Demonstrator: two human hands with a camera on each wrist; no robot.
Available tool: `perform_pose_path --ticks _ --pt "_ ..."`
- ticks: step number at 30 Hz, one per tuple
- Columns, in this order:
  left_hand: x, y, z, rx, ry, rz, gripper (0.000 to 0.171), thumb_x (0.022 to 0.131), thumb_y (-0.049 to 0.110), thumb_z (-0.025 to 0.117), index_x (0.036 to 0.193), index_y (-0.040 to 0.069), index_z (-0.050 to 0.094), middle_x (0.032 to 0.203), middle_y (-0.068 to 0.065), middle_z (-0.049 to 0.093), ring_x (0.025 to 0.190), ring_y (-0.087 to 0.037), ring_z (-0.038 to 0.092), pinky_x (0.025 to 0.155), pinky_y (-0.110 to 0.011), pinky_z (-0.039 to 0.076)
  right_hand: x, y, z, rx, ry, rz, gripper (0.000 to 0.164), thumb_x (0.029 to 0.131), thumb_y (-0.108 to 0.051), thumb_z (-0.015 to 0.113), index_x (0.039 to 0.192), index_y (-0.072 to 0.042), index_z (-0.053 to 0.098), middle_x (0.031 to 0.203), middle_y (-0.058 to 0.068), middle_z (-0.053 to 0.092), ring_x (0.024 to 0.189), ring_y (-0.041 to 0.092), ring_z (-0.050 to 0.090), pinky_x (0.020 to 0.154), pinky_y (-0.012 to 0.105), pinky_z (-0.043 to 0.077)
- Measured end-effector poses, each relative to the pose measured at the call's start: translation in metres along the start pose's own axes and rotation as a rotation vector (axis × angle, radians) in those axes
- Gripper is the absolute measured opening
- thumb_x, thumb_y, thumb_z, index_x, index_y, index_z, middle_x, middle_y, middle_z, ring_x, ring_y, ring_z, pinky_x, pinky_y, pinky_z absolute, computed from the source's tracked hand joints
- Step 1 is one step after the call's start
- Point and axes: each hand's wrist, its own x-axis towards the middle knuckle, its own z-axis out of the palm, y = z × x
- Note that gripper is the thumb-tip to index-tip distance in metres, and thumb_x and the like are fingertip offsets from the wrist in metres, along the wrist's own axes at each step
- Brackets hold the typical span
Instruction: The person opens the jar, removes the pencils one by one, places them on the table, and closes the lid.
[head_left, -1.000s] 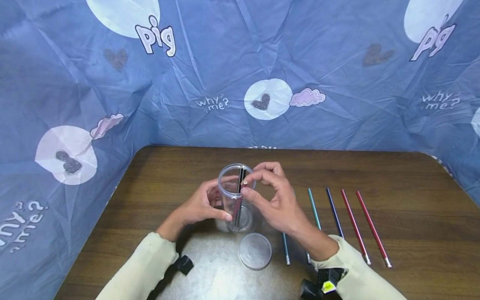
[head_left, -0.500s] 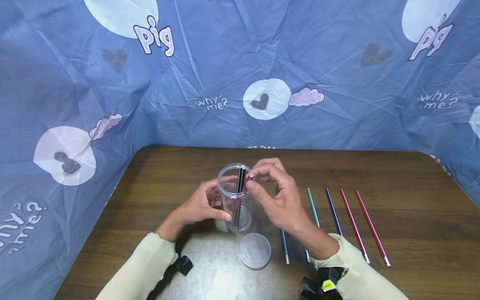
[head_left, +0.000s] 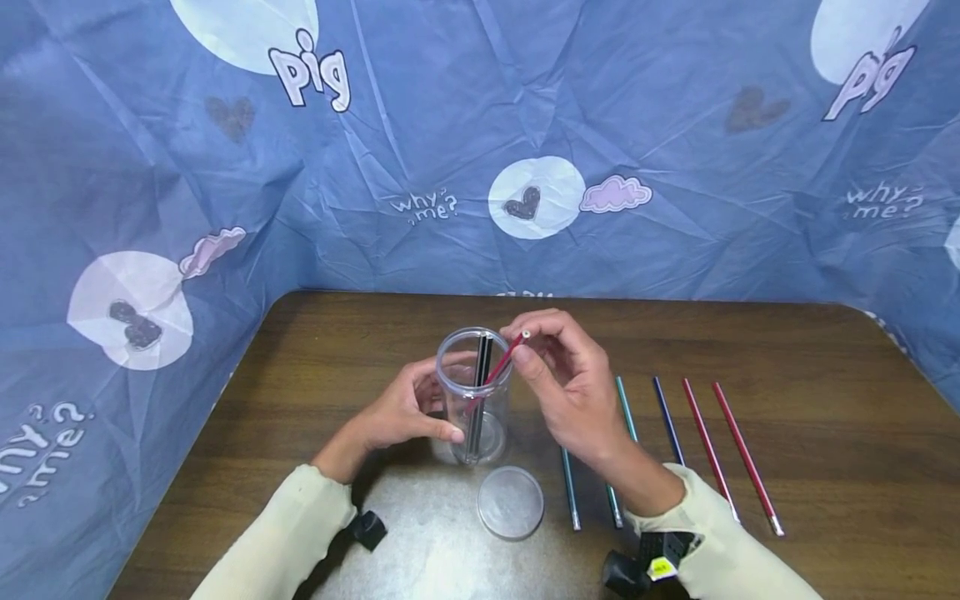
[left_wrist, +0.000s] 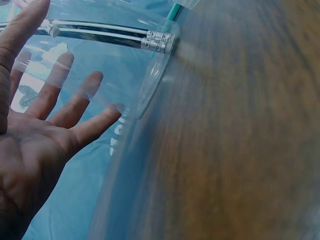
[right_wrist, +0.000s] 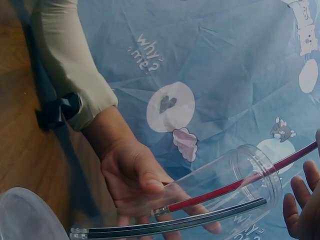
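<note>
A clear plastic jar (head_left: pixel 495 421) stands upright on the table, held around its side by my left hand (head_left: pixel 405 408), thumb in front and fingers behind. Two black pencils (head_left: pixel 478 367) lean inside it, eraser ends down, as the left wrist view shows. Between thumb and fingers, my right hand (head_left: pixel 573 392) pinches a red pencil (head_left: pixel 504 364) near its upper end. That pencil slants across the rim; in the right wrist view its metal-banded lower end (right_wrist: pixel 161 211) is still inside the jar, above the bottom.
A round clear lid (head_left: pixel 511 503) lies in front of the jar. To the right are two teal pencils (head_left: pixel 570 492), a dark blue pencil (head_left: pixel 667 421) and two red pencils (head_left: pixel 742 450), partly behind my right arm. A blue printed cloth (head_left: pixel 420 125) hangs behind the table.
My right hand has moved up and to the right, drawing the red pencil higher and tilting it over the jar's rim. The left hand and jar stay in place.
</note>
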Motion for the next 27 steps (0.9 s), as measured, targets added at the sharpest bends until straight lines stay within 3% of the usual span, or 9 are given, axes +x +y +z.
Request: perform_pose_path --ticks 7,14,20,27 --pt "0.0 0.001 0.001 -0.002 0.001 0.0 0.095 0.069 0.001 0.088 0.148 -0.008 0.035 0.134 -0.032 0.052 0.116 -0.027 0.062 0.099 -0.045 0.05 0.009 -0.008 -0.005 -0.014 -0.033 0.004 0.028 0.101 -0.016 0.058 0.105 0.011 0.052 0.103 0.014 0.069 0.099 0.025 0.067 0.085 0.032 0.055" --pt "0.0 0.0 -0.001 0.01 0.0 0.009 0.092 0.069 -0.007 0.085 0.147 -0.008 0.036 0.134 -0.029 0.054 0.116 -0.026 0.062 0.099 -0.045 0.051 0.016 -0.01 -0.009 0.06 -0.062 0.01 0.018 0.104 -0.004 0.046 0.107 0.013 0.041 0.096 0.01 0.071 0.088 0.024 0.072 0.074 0.038 0.06" --pt "0.0 -0.001 -0.001 0.002 -0.001 0.002 0.092 0.069 -0.008 0.084 0.147 -0.008 0.036 0.137 -0.031 0.052 0.12 -0.026 0.06 0.101 -0.045 0.049 0.022 -0.011 -0.013 0.12 -0.033 0.018 0.022 0.106 -0.005 0.042 0.11 0.014 0.034 0.094 0.01 0.069 0.083 0.026 0.073 0.068 0.048 0.06" --pt "0.0 -0.001 0.0 0.011 0.003 0.007 0.091 0.069 -0.01 0.083 0.147 -0.007 0.037 0.136 -0.03 0.053 0.118 -0.025 0.061 0.1 -0.045 0.049 0.034 -0.022 -0.024 0.139 0.051 -0.017 0.01 0.107 -0.013 0.044 0.112 -0.004 0.044 0.088 0.016 0.069 0.079 0.029 0.073 0.064 0.05 0.06"
